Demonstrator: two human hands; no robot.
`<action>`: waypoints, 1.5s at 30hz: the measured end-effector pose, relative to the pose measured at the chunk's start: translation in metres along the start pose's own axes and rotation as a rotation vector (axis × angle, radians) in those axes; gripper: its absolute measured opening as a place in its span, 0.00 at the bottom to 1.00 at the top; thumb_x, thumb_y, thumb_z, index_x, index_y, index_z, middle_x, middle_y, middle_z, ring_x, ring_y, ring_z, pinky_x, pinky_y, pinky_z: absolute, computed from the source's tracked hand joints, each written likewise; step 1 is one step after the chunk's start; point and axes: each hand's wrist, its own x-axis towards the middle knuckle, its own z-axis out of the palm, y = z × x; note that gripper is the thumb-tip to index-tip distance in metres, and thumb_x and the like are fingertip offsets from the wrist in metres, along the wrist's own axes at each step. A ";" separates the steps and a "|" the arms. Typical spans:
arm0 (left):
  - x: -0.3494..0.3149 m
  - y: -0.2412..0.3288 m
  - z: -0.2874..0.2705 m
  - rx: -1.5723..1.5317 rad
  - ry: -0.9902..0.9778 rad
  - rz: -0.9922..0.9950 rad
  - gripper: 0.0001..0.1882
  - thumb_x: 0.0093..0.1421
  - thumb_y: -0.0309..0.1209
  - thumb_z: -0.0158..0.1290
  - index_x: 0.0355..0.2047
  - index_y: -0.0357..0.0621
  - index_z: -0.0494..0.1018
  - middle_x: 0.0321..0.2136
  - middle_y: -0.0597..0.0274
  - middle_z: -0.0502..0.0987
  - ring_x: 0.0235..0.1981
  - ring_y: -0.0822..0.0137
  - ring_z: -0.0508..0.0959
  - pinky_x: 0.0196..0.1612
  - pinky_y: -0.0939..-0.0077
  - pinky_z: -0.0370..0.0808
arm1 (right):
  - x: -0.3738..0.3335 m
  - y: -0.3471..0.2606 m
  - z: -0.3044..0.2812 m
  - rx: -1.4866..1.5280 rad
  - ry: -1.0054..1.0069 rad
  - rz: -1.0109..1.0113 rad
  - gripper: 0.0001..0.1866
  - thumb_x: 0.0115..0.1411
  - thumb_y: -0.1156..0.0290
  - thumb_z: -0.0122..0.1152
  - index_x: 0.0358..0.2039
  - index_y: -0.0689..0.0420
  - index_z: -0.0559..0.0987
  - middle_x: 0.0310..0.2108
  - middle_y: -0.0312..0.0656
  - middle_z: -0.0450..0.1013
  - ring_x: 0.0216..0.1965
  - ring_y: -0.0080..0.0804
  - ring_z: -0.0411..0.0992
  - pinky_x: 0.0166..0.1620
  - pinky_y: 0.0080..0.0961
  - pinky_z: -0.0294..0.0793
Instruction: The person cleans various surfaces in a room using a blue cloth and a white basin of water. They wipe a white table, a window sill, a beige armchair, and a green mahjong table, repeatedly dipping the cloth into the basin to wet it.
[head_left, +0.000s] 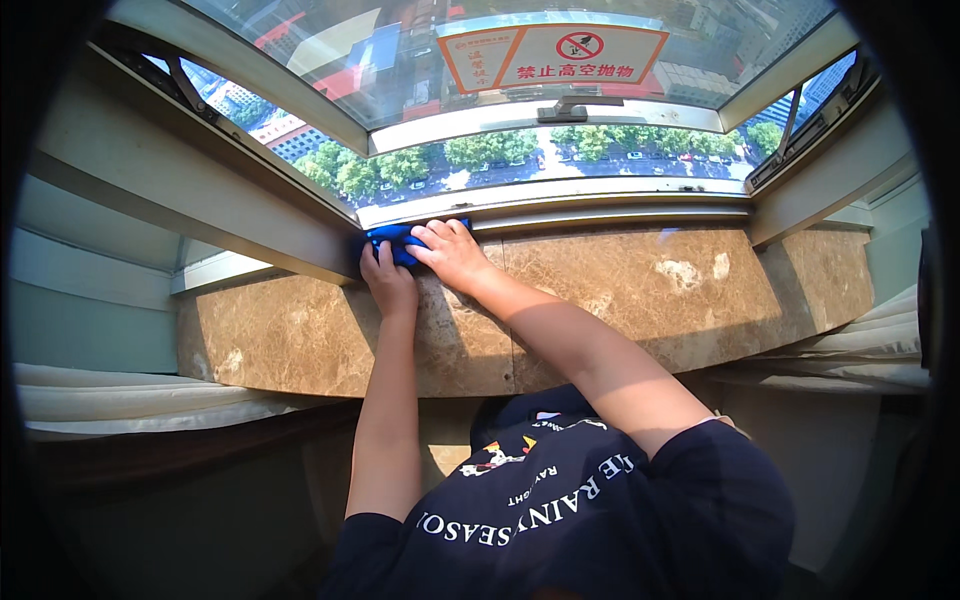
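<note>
A bright blue cloth (390, 236) is bunched in the left corner of the window, where the bottom frame (600, 215) meets the upright post. At its near edge, my left hand (391, 284) grips it with bent fingers. My right hand (452, 256) lies just to the right, fingers curled over the cloth and pressing it toward the foot of the frame. Part of the cloth is hidden under both hands. Below them stretches the brown marble sill (620, 280).
The window sash (640, 118) is tilted outward, with a handle (580, 108) and a red-and-white warning sticker (555, 58). A street with trees lies far below the gap. Pale curtains (130, 400) hang at both sides. White worn patches (680, 273) mark the sill.
</note>
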 end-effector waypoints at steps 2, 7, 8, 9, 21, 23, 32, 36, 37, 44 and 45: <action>-0.007 0.036 -0.001 -0.065 -0.066 0.004 0.24 0.55 0.20 0.52 0.54 0.42 0.70 0.58 0.41 0.64 0.59 0.36 0.63 0.60 0.43 0.64 | -0.024 0.019 -0.022 -0.012 -0.020 0.053 0.13 0.58 0.66 0.56 0.42 0.44 0.83 0.54 0.32 0.71 0.56 0.33 0.65 0.56 0.38 0.62; -0.018 0.121 0.013 -0.155 -0.176 0.092 0.24 0.55 0.22 0.54 0.54 0.46 0.72 0.60 0.40 0.61 0.60 0.35 0.59 0.61 0.43 0.64 | -0.085 0.063 -0.079 -0.112 -0.013 0.164 0.12 0.58 0.66 0.58 0.41 0.41 0.84 0.56 0.30 0.69 0.60 0.32 0.62 0.60 0.45 0.57; -0.015 0.142 0.016 -0.129 -0.210 0.124 0.24 0.56 0.23 0.54 0.54 0.46 0.72 0.61 0.41 0.61 0.60 0.36 0.58 0.62 0.45 0.63 | -0.095 0.075 -0.093 -0.137 -0.017 0.192 0.11 0.57 0.66 0.58 0.40 0.40 0.84 0.56 0.29 0.69 0.60 0.32 0.62 0.61 0.45 0.57; -0.019 0.156 0.026 -0.165 -0.213 0.153 0.24 0.55 0.24 0.54 0.55 0.47 0.72 0.60 0.41 0.62 0.60 0.37 0.59 0.61 0.46 0.64 | -0.107 0.086 -0.107 -0.153 -0.005 0.212 0.12 0.57 0.66 0.59 0.40 0.40 0.84 0.56 0.28 0.69 0.60 0.31 0.62 0.61 0.45 0.56; -0.032 0.374 0.081 -0.216 -0.397 0.433 0.24 0.52 0.25 0.58 0.52 0.47 0.74 0.55 0.44 0.67 0.52 0.41 0.69 0.52 0.52 0.73 | -0.247 0.217 -0.263 -0.293 -0.005 0.336 0.11 0.56 0.68 0.61 0.40 0.43 0.83 0.59 0.34 0.67 0.64 0.41 0.61 0.65 0.53 0.55; -0.039 0.416 0.094 -0.198 -0.407 0.436 0.25 0.52 0.25 0.59 0.52 0.47 0.74 0.55 0.43 0.67 0.52 0.41 0.69 0.52 0.52 0.73 | -0.266 0.239 -0.286 -0.268 0.011 0.372 0.11 0.58 0.68 0.58 0.39 0.44 0.84 0.59 0.35 0.68 0.64 0.41 0.61 0.66 0.54 0.54; -0.063 0.530 0.126 -0.196 -0.474 0.379 0.26 0.53 0.24 0.55 0.55 0.46 0.72 0.56 0.42 0.66 0.55 0.39 0.66 0.58 0.50 0.70 | -0.325 0.291 -0.331 -0.248 0.065 0.489 0.10 0.59 0.65 0.61 0.39 0.49 0.84 0.62 0.38 0.64 0.68 0.47 0.55 0.64 0.47 0.63; -0.072 0.517 0.125 -0.192 -0.425 0.471 0.27 0.54 0.20 0.52 0.56 0.48 0.72 0.59 0.41 0.65 0.56 0.38 0.66 0.60 0.50 0.68 | -0.327 0.281 -0.328 -0.193 0.069 0.563 0.08 0.62 0.67 0.57 0.37 0.53 0.83 0.64 0.40 0.63 0.69 0.50 0.53 0.63 0.50 0.63; -0.074 0.513 0.126 -0.207 -0.450 0.468 0.26 0.53 0.19 0.52 0.55 0.49 0.73 0.59 0.41 0.64 0.57 0.38 0.65 0.61 0.49 0.67 | -0.329 0.280 -0.327 -0.200 0.073 0.577 0.09 0.62 0.66 0.57 0.37 0.53 0.83 0.65 0.41 0.63 0.68 0.50 0.55 0.63 0.50 0.63; -0.093 0.489 0.120 -0.346 -0.648 0.580 0.24 0.61 0.28 0.55 0.59 0.47 0.72 0.62 0.40 0.64 0.61 0.42 0.64 0.64 0.50 0.62 | -0.347 0.257 -0.319 -0.201 0.082 0.759 0.10 0.62 0.66 0.52 0.36 0.51 0.81 0.54 0.41 0.72 0.64 0.48 0.60 0.65 0.51 0.58; -0.098 0.487 0.115 -0.361 -0.608 0.607 0.25 0.61 0.31 0.56 0.60 0.47 0.71 0.61 0.41 0.65 0.61 0.43 0.65 0.65 0.50 0.61 | -0.344 0.246 -0.323 -0.288 0.053 0.754 0.10 0.62 0.65 0.52 0.34 0.52 0.82 0.51 0.43 0.73 0.62 0.48 0.62 0.66 0.51 0.57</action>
